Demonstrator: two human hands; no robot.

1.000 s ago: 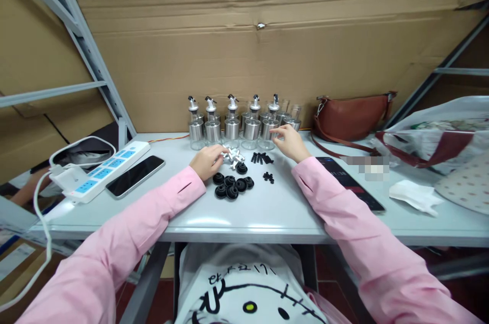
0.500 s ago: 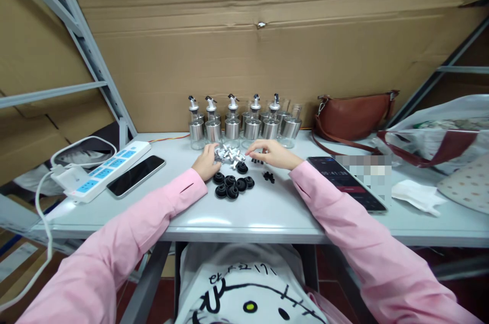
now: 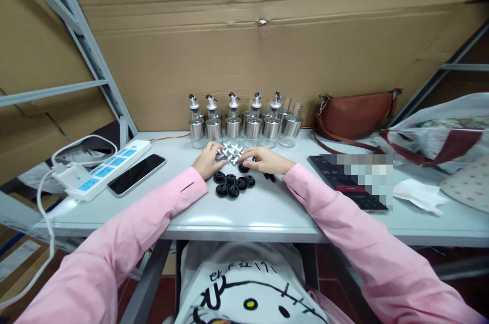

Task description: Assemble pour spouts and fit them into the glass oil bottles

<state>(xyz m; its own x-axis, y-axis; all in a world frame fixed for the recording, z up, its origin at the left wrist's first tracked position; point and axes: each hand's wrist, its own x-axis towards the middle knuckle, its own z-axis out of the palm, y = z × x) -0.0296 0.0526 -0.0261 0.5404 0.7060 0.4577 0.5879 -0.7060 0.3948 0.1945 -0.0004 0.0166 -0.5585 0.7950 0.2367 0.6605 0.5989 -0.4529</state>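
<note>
A small pile of shiny silver spout parts lies between my hands on the grey table. My left hand rests at the pile's left edge, thumb and fingers apart, touching the parts. From the right, my right hand reaches to the pile's other edge with its fingers apart, and its thumb hangs over a single black stopper. Nearer the front lie several ribbed black stoppers in a cluster. Partly under my right hand are small black pieces.
Behind the pile stand glass bottles with metal sleeves, several topped with pourers. To the left are a phone and a power strip. On the right lie a larger phone, a tissue and a brown bag.
My right hand has moved left and slightly toward me, now covering more of the lone stopper and the small black pieces. My left hand has barely shifted.
</note>
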